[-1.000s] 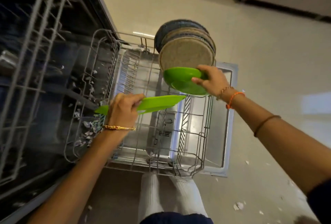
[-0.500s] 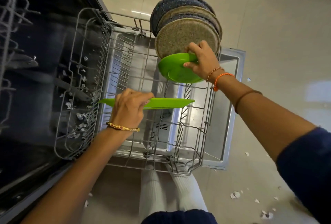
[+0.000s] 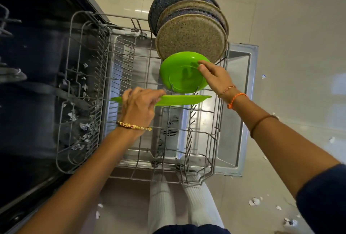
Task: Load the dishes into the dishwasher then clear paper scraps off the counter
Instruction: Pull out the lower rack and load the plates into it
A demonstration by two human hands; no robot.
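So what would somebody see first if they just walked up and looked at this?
Probably the two bright green plates: the right hand stands one green plate up in the pulled-out dishwasher rack, and the left hand holds the other green plate flat just below it. Behind them stands a row of big speckled plates. Torn paper scraps dot the floor.

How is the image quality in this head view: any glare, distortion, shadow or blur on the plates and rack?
Head view: strong wide-angle bend, the rack wires and door edges curve; bright glare on the door's steel under the rack; the right hand casts a soft shadow on the round green plate; the dishwasher interior at left is very dark; hands and plates look fairly sharp.
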